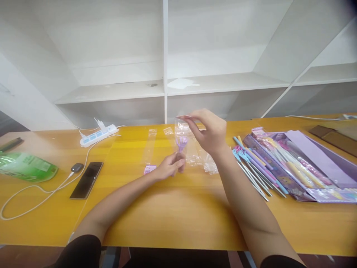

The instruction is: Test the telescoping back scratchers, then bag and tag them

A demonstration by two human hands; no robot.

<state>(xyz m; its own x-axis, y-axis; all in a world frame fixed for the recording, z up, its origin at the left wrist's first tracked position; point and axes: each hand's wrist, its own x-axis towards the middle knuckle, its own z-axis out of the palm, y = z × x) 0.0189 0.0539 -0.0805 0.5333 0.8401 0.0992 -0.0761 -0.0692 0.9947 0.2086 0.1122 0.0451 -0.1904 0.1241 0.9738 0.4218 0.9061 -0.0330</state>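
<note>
Hands point(170, 166) angle inward, right point(209, 130) pinching clear bag point(182, 128).

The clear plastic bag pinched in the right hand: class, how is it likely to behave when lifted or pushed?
The clear plastic bag is probably floppy, since its see-through film looks thin and wrinkled. It seems light, as the right hand pinches it near its top. Its glossy surface may feel slippery.

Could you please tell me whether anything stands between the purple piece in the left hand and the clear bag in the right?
Nothing visible does: the left hand holds the purple piece close to the clear bag pinched in the right hand. Whether it is inside, I cannot tell.
</note>
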